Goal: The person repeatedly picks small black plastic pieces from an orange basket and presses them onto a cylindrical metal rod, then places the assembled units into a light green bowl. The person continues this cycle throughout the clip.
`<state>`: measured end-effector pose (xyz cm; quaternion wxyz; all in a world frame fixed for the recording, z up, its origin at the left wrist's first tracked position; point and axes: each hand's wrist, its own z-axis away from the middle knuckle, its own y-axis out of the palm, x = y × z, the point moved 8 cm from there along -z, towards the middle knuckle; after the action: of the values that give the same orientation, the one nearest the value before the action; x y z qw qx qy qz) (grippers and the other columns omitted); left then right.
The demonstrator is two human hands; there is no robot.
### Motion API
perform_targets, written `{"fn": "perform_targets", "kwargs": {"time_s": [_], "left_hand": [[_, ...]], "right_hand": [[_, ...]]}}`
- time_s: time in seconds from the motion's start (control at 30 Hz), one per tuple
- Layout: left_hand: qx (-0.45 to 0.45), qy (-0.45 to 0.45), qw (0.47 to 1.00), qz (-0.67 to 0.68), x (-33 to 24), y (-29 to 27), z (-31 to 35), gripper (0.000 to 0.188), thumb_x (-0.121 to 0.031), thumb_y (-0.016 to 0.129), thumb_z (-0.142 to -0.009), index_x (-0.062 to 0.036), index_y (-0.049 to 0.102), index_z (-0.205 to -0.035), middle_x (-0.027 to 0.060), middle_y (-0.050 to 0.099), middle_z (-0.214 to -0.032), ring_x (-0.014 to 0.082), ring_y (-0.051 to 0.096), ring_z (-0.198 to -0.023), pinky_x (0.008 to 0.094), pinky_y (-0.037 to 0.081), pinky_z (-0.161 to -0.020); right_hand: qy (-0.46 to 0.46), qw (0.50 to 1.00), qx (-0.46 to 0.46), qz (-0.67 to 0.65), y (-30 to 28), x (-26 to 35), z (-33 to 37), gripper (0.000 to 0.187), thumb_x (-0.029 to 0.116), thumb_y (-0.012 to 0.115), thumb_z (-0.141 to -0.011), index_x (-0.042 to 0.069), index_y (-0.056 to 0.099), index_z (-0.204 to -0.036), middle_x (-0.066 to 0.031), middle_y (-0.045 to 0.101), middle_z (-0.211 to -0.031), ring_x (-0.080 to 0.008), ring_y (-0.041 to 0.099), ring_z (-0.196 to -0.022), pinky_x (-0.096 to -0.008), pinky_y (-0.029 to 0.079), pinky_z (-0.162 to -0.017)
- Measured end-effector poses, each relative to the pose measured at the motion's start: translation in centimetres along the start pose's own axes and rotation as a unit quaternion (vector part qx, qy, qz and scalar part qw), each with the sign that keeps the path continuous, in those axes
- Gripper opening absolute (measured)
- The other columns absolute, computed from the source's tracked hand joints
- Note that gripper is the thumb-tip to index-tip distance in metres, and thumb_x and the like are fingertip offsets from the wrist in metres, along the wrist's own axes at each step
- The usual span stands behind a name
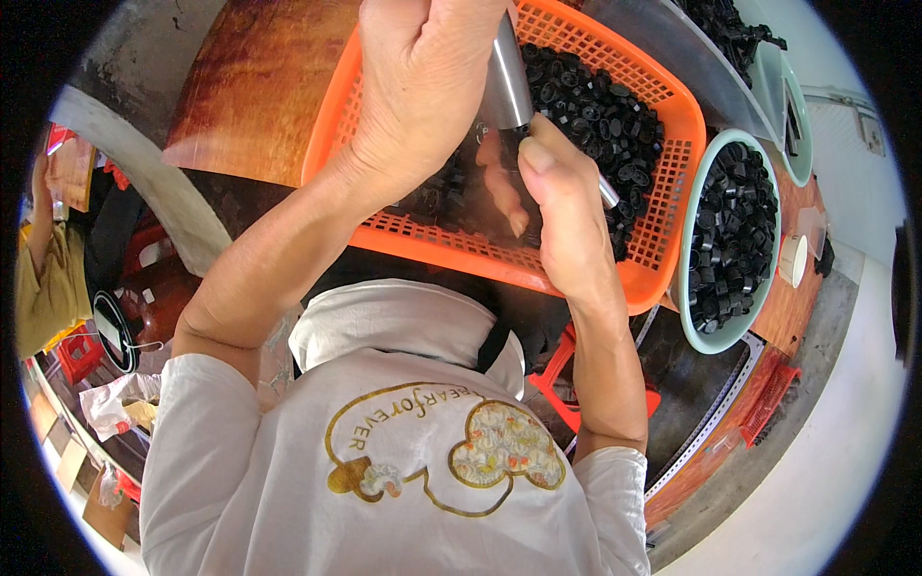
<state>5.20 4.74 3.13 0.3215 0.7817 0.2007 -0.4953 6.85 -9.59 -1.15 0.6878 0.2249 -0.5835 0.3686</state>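
My left hand (418, 96) is closed in a fist above the orange basket (331, 125), wrapped round the upper end of a silver metal cylinder (507, 82). Its fingers are partly cut off by the upper edge. Below the cylinder's lower end my right hand (567, 211) is closed, thumb pressed against a small black piece (521, 131) that touches the cylinder. A thin silver rod (608, 192) sticks out past the right hand's far side; whether that hand grips it is hidden. Many small black plastic parts (586, 96) fill the basket beneath.
At the right stands a pale green basin (689, 278) heaped with black parts; another green basin (799, 125) lies beyond. A clear plastic sheet (672, 58) rises behind the basket. Left are a wooden board (250, 86) and another person's sleeve (48, 288). A red stool (557, 374) stands below.
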Motion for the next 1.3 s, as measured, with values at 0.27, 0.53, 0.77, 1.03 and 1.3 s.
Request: {"fn": "perform_targets", "kwargs": {"time_s": [0.27, 0.53, 0.77, 1.03, 1.3], "left_hand": [[0.008, 0.018, 1.000, 0.006, 0.0, 0.0, 0.0, 0.032, -0.037, 0.054, -0.104, -0.0075, 0.048, -0.092, 0.0003, 0.054, -0.067, 0.0056, 0.048, -0.055, 0.0216, 0.039, -0.050], [0.000, -0.013, 1.000, 0.011, -1.4, 0.6, 0.5, 0.033, -0.038, 0.054, -0.104, -0.0080, 0.048, -0.092, -0.0002, 0.054, -0.067, 0.0057, 0.048, -0.054, 0.0211, 0.039, -0.049], [0.015, -0.072, 0.997, -0.021, -1.1, 0.6, 0.6, 0.038, -0.044, 0.050, -0.104, -0.0074, 0.048, -0.092, 0.0004, 0.053, -0.070, 0.0066, 0.047, -0.057, 0.0227, 0.040, -0.052], [0.029, -0.025, 0.999, -0.001, -0.4, 0.5, 0.9, 0.037, -0.042, 0.048, -0.105, -0.0067, 0.048, -0.094, 0.0009, 0.053, -0.072, 0.0070, 0.048, -0.061, 0.0225, 0.041, -0.056], [0.059, -0.109, 0.963, 0.240, 1.5, 0.7, -0.3, 0.032, -0.037, 0.051, -0.099, -0.0060, 0.049, -0.093, 0.0108, 0.057, -0.078, 0.0190, 0.055, -0.066, 0.0315, 0.047, -0.064]], "right_hand": [[0.005, 1.000, -0.023, 0.003, -0.2, -0.1, 0.0, 0.041, 0.037, 0.044, -0.094, 0.000, 0.055, -0.081, -0.0063, 0.046, -0.064, -0.0159, 0.044, -0.061, -0.0349, 0.038, -0.057], [-0.009, 1.000, -0.028, -0.001, 0.0, -0.1, -0.2, 0.039, 0.035, 0.047, -0.093, -0.002, 0.054, -0.081, -0.0077, 0.045, -0.063, -0.0159, 0.045, -0.062, -0.0358, 0.039, -0.057], [-0.058, 0.998, 0.003, -0.036, 0.7, 1.0, 0.2, 0.051, 0.010, 0.059, -0.085, -0.006, 0.042, -0.130, -0.0093, 0.056, -0.083, -0.0132, 0.051, -0.067, -0.0304, 0.045, -0.055], [-0.068, 0.997, -0.027, -0.011, 0.1, 1.1, -0.2, 0.068, 0.002, 0.058, -0.080, -0.005, 0.037, -0.144, -0.0076, 0.058, -0.111, -0.0129, 0.055, -0.097, -0.0279, 0.043, -0.092], [-0.136, 0.987, 0.020, -0.083, -0.3, 2.2, 0.9, 0.089, -0.004, 0.066, -0.087, 0.004, 0.008, -0.155, -0.0174, 0.052, -0.116, -0.0206, 0.059, -0.095, -0.0328, 0.051, -0.080]]}}
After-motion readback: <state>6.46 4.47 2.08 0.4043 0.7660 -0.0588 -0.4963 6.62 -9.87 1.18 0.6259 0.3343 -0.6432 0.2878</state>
